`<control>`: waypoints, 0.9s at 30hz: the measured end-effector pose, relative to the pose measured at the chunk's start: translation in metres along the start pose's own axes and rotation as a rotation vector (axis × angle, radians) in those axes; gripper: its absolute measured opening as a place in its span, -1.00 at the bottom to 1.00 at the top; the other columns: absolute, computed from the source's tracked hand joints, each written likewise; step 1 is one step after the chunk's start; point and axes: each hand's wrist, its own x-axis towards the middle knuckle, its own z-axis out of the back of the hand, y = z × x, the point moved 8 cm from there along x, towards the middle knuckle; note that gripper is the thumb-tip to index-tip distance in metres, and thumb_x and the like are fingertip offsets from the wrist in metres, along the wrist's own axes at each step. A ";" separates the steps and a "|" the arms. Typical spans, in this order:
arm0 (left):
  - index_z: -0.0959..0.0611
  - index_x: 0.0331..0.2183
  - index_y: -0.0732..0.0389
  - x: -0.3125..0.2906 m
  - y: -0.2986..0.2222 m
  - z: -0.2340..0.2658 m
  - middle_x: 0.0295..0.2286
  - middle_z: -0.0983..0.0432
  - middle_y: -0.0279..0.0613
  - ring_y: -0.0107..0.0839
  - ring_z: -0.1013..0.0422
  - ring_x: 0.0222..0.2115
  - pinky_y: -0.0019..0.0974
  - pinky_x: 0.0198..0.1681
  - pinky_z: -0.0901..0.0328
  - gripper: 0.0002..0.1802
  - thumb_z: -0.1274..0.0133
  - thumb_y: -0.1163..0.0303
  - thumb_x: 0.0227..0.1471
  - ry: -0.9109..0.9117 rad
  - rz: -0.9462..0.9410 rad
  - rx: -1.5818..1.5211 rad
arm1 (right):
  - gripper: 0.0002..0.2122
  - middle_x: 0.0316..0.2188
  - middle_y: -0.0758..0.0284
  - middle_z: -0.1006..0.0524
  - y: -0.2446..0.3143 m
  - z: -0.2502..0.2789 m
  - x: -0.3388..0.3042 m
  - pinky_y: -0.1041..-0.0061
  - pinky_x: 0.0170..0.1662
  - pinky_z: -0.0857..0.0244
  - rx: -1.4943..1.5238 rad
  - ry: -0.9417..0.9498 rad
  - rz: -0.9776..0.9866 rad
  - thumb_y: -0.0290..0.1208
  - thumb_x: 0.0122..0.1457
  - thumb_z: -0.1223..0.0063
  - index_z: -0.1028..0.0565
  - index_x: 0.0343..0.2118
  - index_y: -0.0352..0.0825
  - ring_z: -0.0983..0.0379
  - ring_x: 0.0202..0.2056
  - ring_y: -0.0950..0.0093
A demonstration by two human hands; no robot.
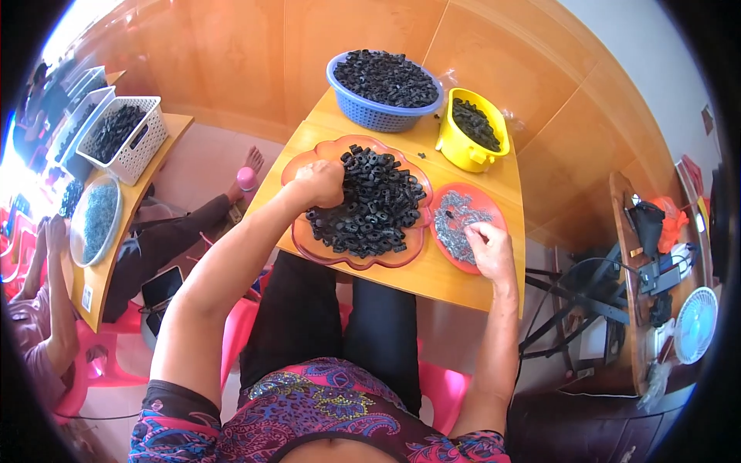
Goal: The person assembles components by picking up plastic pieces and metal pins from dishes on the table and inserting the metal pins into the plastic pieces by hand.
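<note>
A heap of small black plastic parts point(370, 204) fills an orange flower-shaped tray point(297, 166) in front of me. My left hand point(320, 184) is curled at the heap's left side; its fingertips are hidden, so what they grip does not show. To the right, small silvery metal pieces point(455, 224) lie spread on an orange-red plate point(494, 202). Over that plate's right side my right hand point(490, 247) is closed in a pinch. Anything between its thumb and finger is too small to make out.
Behind the tray stand a blue basket point(367, 113) and a yellow basket point(463, 154), both full of black parts. At left, another person point(46, 309) sits by a table with a white basket point(123, 154). A side table point(629, 293) holds clutter at right.
</note>
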 end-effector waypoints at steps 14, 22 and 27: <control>-0.62 -0.34 0.35 -0.108 -0.039 0.026 -0.49 -0.55 -0.09 -0.37 -0.49 -0.43 -0.33 -0.31 -0.35 -0.79 -0.13 0.54 -0.14 -0.252 -0.432 -0.955 | -0.80 -0.55 0.40 -0.50 0.077 -0.045 -0.024 0.66 -0.43 -0.29 0.444 0.337 -0.041 -0.39 0.20 0.04 -0.50 -0.43 -0.43 -0.37 -0.52 0.67; -0.61 -0.31 0.33 -0.166 -0.054 0.000 -0.49 -0.54 -0.12 -0.47 -0.46 -0.45 -0.39 -0.36 -0.34 -0.84 -0.09 0.56 -0.04 -0.230 -0.447 -1.055 | -0.78 -0.56 0.39 -0.49 0.142 -0.088 -0.051 0.68 -0.43 -0.28 0.608 0.597 -0.030 -0.36 0.21 0.05 -0.49 -0.46 -0.41 -0.38 -0.53 0.67; -0.59 -0.33 0.34 -0.187 -0.057 0.006 -0.45 -0.51 0.02 -0.08 -0.47 -0.39 -0.25 -0.33 -0.36 -0.76 -0.14 0.61 -0.19 -0.404 -0.603 -0.909 | -0.83 -0.61 0.47 -0.41 0.145 -0.105 -0.059 0.66 -0.45 -0.20 0.589 0.646 -0.052 -0.45 0.17 0.05 -0.46 -0.51 -0.41 -0.28 -0.52 0.71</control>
